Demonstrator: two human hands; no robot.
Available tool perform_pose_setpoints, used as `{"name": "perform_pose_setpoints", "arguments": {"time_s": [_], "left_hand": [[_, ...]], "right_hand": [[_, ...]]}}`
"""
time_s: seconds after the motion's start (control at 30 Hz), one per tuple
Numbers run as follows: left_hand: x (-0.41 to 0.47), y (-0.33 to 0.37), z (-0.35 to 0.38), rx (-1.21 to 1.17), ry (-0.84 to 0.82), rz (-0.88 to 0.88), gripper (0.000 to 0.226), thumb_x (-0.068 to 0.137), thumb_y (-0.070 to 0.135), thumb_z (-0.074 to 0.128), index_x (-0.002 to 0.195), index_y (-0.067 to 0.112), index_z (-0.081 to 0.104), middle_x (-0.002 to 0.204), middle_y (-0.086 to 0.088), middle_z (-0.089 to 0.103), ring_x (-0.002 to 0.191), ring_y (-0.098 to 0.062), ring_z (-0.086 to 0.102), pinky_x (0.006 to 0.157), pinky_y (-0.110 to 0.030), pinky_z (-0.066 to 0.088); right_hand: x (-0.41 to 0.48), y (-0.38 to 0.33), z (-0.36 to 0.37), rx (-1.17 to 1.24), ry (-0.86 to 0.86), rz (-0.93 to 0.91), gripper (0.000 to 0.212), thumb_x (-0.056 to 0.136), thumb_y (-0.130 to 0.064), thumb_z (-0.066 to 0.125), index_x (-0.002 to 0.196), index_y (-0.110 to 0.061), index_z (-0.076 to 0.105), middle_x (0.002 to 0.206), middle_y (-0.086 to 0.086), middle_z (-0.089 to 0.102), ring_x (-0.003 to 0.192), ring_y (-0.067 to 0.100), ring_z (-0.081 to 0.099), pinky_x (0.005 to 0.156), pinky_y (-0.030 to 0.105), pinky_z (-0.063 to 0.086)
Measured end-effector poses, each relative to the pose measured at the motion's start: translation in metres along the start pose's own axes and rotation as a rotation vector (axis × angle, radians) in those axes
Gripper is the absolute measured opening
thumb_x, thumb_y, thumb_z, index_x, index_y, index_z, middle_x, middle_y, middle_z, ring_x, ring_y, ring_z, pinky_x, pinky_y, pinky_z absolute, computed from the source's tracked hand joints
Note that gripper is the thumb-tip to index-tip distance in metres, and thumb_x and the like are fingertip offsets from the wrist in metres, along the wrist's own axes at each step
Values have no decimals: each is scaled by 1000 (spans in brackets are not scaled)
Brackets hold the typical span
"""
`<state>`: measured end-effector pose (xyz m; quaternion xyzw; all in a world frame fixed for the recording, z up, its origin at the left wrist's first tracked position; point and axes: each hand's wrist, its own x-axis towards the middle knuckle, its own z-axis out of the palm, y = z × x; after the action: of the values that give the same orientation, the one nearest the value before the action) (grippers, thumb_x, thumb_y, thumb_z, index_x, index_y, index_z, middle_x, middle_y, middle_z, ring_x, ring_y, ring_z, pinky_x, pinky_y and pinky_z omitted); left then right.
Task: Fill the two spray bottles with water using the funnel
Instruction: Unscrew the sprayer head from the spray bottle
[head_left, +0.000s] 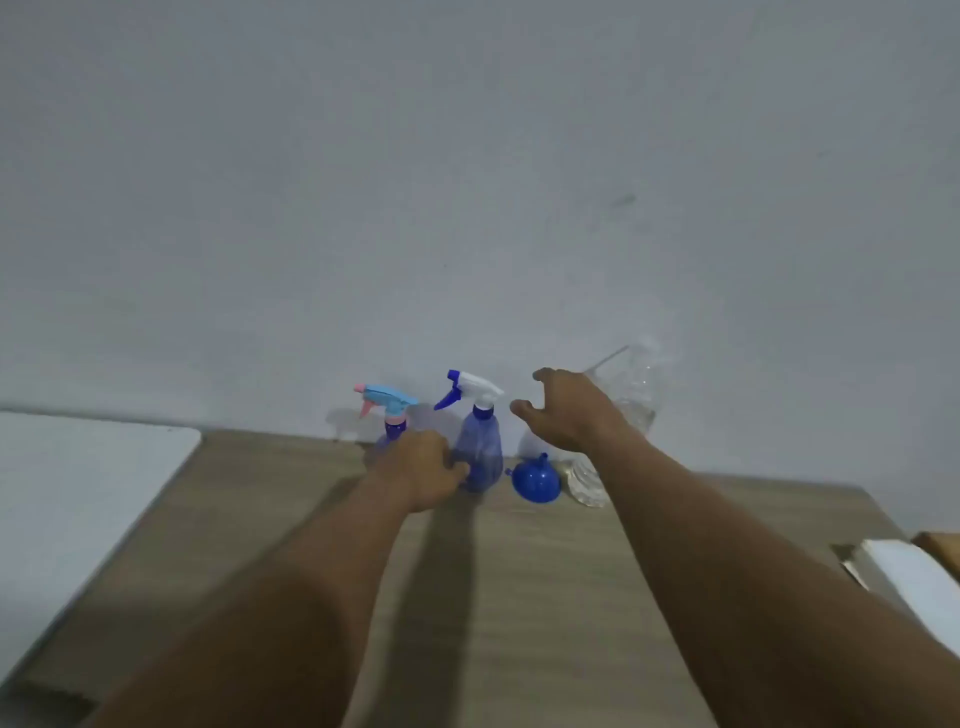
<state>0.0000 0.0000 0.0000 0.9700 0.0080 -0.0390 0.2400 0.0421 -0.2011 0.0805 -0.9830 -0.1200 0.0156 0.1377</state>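
Our left hand (421, 470) sits on the table (519, 597), thumb against the base of the blue spray bottle (479, 452); whether the fingers wrap it we cannot tell. The funnel (535, 482) lies right of it. We judge the bottle light, thin-walled, tippy: steady the body, twist the trigger head (480, 387). Our right hand (566, 410) hovers spread wide beside that head, not touching. The pink-nozzled spray bottle (392, 410) stands behind the left hand.

The wooden table (519, 597) runs back to the wall. Near its far edge stand a pink-and-blue-headed spray bottle (389, 404) and a white-headed blue spray bottle (480, 447). A blue funnel (535, 483) sits just right of them, then what seems a clear plastic bottle (636, 405). A white panel (78, 493) lies along the left side, and a white box (914, 577) sits at the right edge.
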Motion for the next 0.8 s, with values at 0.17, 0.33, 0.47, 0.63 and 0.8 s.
{"name": "perform_pose_setpoints", "arguments": {"time_s": [0.17,0.33,0.47,0.63,0.8], "left_hand": [[39,-15,47,-123,-60,29,15,96,28,56,102,17,64,95,0,67,93,-20,65,87,-37,56],[63,-22,74,-133,17,11,20,90,26,62,107,15,60,103,-6,67,98,-26,64,88,-41,54],[65,-30,85,-163,58,-19,48,86,30,68,129,14,54,119,-9,65,108,-29,63,92,-42,52],[50,-25,84,-221,35,-35,52,88,35,69,132,13,50,122,-9,63,111,-28,61,93,-39,50],[11,-7,79,-373,-102,-35,43,95,13,65,132,-1,49,114,-8,60,107,-21,59,102,-35,44]], "right_hand": [[40,0,48,126,16,-10,71,96,-47,60,153,-13,34,148,11,51,132,29,51,102,38,43],[61,-3,82,285,16,-6,41,95,-27,64,130,-10,50,119,13,64,107,31,61,88,43,52],[60,-6,99,455,64,55,29,95,-25,64,116,-12,48,107,12,67,94,29,66,82,45,56],[41,-9,99,511,91,69,25,93,-23,66,109,-13,49,103,10,67,92,27,68,81,44,57],[0,-6,93,516,76,72,25,90,-26,69,104,-15,52,97,6,68,89,25,69,78,43,58]]}}
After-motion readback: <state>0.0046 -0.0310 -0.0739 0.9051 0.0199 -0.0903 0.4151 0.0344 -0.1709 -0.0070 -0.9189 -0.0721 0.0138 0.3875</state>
